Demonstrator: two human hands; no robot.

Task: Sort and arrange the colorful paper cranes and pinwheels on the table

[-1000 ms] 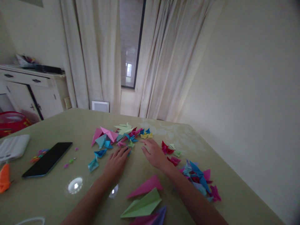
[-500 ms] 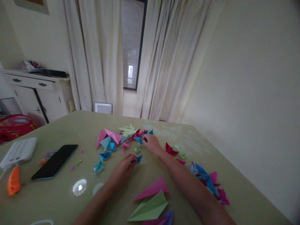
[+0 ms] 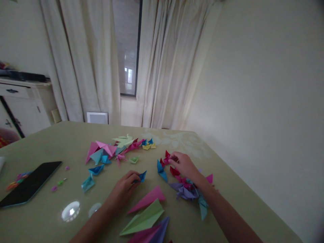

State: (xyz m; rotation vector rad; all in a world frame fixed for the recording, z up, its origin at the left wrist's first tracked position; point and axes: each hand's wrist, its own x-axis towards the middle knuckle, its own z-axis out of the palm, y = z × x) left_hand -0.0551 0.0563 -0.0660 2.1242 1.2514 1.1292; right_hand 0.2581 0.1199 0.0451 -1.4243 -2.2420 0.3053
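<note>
My left hand [image 3: 124, 186] rests low over the table, its fingers closed around a small blue folded-paper boat [image 3: 143, 176]. Further right, my right hand [image 3: 184, 165] pinches at the edge of a red paper boat [image 3: 166, 158]. A blue folded-paper piece [image 3: 161, 170] stands just left of the red boat. Close under my right wrist lie another red folded piece [image 3: 174, 171] and a purple paper crane [image 3: 186, 192], in a pile with pink and teal pieces. In front of my left hand are paper planes, pink [image 3: 149, 199] and green [image 3: 144, 218].
At the back lies a group of origami with a pale green crane [image 3: 124, 140], pink pieces [image 3: 106, 148] and yellow boats [image 3: 149, 145]. A light green boat [image 3: 134, 159] sits nearer. Blue boats [image 3: 96, 169] and a black phone [image 3: 32, 182] are on the left.
The view has turned right. My right hand has moved from the back group to the red boats on the right, where a blue piece now stands. My left hand still holds the blue boat.
</note>
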